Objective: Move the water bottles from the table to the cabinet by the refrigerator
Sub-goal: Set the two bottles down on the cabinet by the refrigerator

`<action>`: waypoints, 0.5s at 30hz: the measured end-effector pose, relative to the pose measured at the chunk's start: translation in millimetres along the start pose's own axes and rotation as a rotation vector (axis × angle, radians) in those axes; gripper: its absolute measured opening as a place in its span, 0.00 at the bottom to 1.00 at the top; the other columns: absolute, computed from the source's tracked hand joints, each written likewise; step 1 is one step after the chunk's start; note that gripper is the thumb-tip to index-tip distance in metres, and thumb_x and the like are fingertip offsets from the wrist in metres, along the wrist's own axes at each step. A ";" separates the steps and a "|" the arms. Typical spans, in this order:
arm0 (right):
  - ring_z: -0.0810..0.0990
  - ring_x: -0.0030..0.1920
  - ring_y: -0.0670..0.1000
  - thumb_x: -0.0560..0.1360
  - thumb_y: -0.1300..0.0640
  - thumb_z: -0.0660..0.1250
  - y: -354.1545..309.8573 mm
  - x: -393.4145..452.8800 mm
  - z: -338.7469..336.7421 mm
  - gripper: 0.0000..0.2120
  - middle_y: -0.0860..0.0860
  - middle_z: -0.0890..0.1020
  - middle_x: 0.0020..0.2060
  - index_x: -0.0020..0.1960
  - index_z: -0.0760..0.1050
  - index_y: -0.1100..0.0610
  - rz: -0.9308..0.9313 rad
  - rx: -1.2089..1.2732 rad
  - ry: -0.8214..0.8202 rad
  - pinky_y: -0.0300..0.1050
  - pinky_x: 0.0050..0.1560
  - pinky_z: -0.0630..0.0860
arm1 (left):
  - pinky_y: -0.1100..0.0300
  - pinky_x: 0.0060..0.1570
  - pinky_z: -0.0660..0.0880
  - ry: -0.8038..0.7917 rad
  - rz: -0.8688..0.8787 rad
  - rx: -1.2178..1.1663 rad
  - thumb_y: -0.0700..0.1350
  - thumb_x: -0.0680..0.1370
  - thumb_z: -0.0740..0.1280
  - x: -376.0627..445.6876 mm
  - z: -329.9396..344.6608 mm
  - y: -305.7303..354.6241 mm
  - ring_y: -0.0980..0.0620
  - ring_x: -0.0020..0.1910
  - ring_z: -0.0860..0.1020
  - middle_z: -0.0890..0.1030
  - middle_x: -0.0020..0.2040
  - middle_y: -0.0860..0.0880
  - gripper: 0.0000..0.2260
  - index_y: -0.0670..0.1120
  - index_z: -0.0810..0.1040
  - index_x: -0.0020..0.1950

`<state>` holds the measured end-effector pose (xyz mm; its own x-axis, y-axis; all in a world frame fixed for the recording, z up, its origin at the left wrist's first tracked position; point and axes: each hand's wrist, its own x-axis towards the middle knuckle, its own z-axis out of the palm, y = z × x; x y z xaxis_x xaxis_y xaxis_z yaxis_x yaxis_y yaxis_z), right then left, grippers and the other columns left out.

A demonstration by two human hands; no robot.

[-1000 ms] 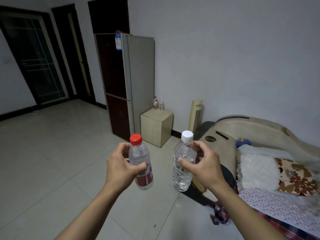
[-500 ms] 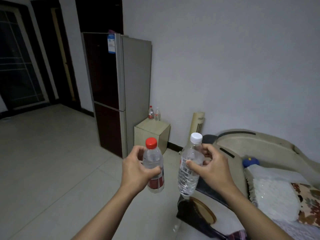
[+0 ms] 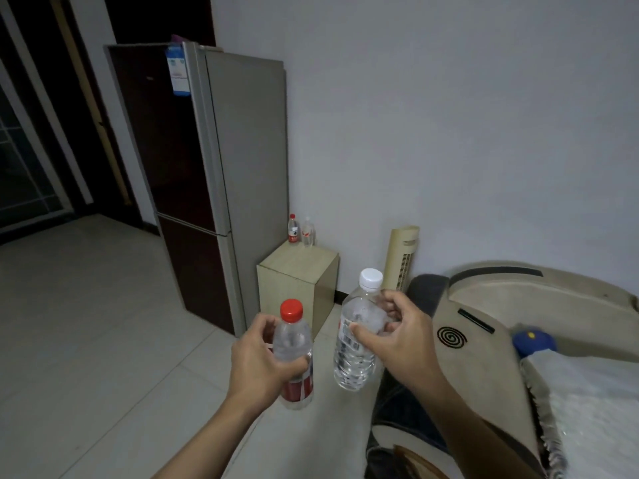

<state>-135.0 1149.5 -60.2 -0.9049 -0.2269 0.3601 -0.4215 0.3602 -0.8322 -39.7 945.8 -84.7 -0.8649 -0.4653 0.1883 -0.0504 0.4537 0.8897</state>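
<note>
Ahead by the fridge (image 3: 207, 167): cabinet (image 3: 297, 271), two bottles already on top.
Left hand (image 3: 262, 364): fingers wrapped around my red-capped bottle (image 3: 294, 344).
Right hand (image 3: 397, 340): fingers gripping white-capped bottle (image 3: 356, 344).
Handling: I judge them light, thin-walled, squashy; hold mid-body.

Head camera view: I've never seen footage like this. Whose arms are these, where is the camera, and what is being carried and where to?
There is no machine here. The camera sits on a person's head and looks forward and down, so the two bare arms reaching in from below are the wearer's own. The left hand grips a red-capped bottle with a red label. The right hand grips a white-capped bottle of clear water. Ahead, a small beige cabinet stands beside a tall refrigerator against the wall. Two bottles already stand on top of it. A beige fan and a bed are on the right.
</note>
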 end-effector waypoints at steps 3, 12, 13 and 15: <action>0.84 0.46 0.42 0.63 0.50 0.80 20.8 61.2 10.3 0.25 0.41 0.82 0.47 0.56 0.74 0.46 -0.014 0.007 0.005 0.45 0.46 0.84 | 0.67 0.41 0.76 0.020 0.013 0.025 0.42 0.60 0.82 52.8 13.0 2.6 0.56 0.45 0.81 0.82 0.46 0.56 0.24 0.54 0.75 0.50; 0.84 0.45 0.43 0.64 0.53 0.81 58.8 205.5 41.6 0.25 0.42 0.83 0.47 0.56 0.74 0.49 -0.048 0.041 -0.016 0.45 0.44 0.84 | 0.53 0.49 0.82 0.073 0.047 -0.008 0.43 0.60 0.83 195.6 34.5 -3.7 0.52 0.49 0.82 0.82 0.49 0.56 0.26 0.56 0.75 0.53; 0.84 0.44 0.43 0.64 0.53 0.81 62.4 218.6 47.4 0.24 0.42 0.83 0.46 0.56 0.75 0.49 -0.048 0.043 -0.020 0.45 0.44 0.84 | 0.54 0.49 0.82 0.074 0.048 -0.015 0.43 0.61 0.82 210.4 37.2 -7.9 0.52 0.48 0.82 0.82 0.49 0.56 0.26 0.55 0.75 0.52; 0.84 0.43 0.43 0.63 0.49 0.79 70.2 242.9 61.3 0.23 0.41 0.82 0.45 0.55 0.75 0.50 -0.070 0.026 -0.015 0.43 0.42 0.84 | 0.56 0.46 0.82 0.079 0.042 -0.038 0.42 0.61 0.82 241.4 42.0 -18.8 0.53 0.47 0.82 0.82 0.47 0.56 0.24 0.55 0.76 0.51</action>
<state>-380.8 1064.2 -57.1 -0.8724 -0.2640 0.4114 -0.4816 0.3194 -0.8161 -268.5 856.9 -73.5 -0.8239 -0.5053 0.2565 0.0052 0.4459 0.8951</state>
